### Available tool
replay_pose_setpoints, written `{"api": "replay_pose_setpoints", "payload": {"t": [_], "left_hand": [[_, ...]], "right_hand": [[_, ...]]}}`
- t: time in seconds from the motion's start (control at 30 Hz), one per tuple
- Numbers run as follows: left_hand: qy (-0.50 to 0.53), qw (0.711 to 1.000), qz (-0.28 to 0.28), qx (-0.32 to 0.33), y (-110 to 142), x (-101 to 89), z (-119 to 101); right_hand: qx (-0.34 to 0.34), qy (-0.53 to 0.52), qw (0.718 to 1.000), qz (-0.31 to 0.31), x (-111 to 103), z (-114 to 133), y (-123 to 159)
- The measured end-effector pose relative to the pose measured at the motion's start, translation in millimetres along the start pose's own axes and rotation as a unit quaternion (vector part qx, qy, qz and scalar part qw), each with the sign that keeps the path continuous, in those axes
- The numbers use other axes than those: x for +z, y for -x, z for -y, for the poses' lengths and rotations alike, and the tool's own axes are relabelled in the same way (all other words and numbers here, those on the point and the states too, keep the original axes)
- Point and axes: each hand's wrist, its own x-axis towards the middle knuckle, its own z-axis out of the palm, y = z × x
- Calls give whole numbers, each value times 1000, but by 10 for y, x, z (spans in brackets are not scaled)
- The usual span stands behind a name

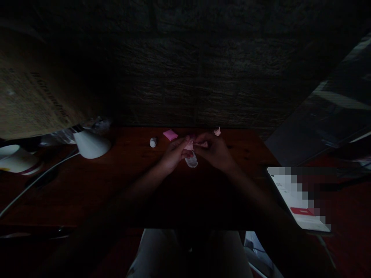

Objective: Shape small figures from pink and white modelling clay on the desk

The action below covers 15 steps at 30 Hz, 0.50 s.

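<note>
Dim light makes fine detail hard to see. My left hand (176,153) and my right hand (213,150) meet over the far part of the wooden table. Between them is a thin, soft-looking light pink piece (189,144), with the fingers of both hands closed on it. Whether it is paper or modelling clay, I cannot tell. Just below the fingers shows a flat whitish oval piece (191,160). A brighter pink square (170,134) lies beyond my left hand, and a small white lump (153,142) sits left of it. Behind my right hand is a pale pink scrap (217,131).
On the left stand a white cone-shaped lamp base (91,144) with a cable and a paper cup (17,159). A large brown printed bag or box (34,85) rises behind them. A lit tablet-like screen (295,200) is at the right edge. A brick wall (199,69) borders the table's back.
</note>
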Motion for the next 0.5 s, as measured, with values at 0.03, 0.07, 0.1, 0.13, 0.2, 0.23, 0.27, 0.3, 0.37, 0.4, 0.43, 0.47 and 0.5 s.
{"api": "replay_pose_setpoints", "payload": {"t": [0.03,0.07,0.1,0.13,0.2,0.23,0.27,0.3,0.37,0.4,0.43,0.47,0.5], "left_hand": [[7,1000,-2,-3,-5,-3,-5],[8,1000,-1,-3,-6,-7,-10],[4,1000,2,-1,-5,-12,-16],[-3,1000,6,3,-2,-17,-20],[-17,1000,11,15,6,-29,-21],[-23,999,11,23,8,-34,-17],[-30,999,10,32,10,-39,-9],[-38,998,8,41,10,-42,0],[-59,997,6,58,7,-48,18],[-68,995,5,66,5,-48,25],[-77,994,6,72,4,-48,29],[-84,993,7,77,4,-47,29],[-91,993,10,80,5,-44,26]], "right_hand": [[1,-3,1000,-1,-4,10,-1],[2,-5,1000,-1,-7,19,-1],[4,-6,1000,-1,-10,25,0],[5,-6,1000,-2,-11,28,1],[11,-5,1000,0,-10,23,6],[16,-2,1000,4,-8,16,9],[22,6,1000,9,-6,9,13],[26,17,999,14,-4,3,17],[29,44,998,24,-3,-3,22],[28,56,998,28,-5,-2,23],[26,65,997,32,-8,3,23],[24,73,996,37,-13,11,22],[21,79,996,40,-17,21,20]]}}
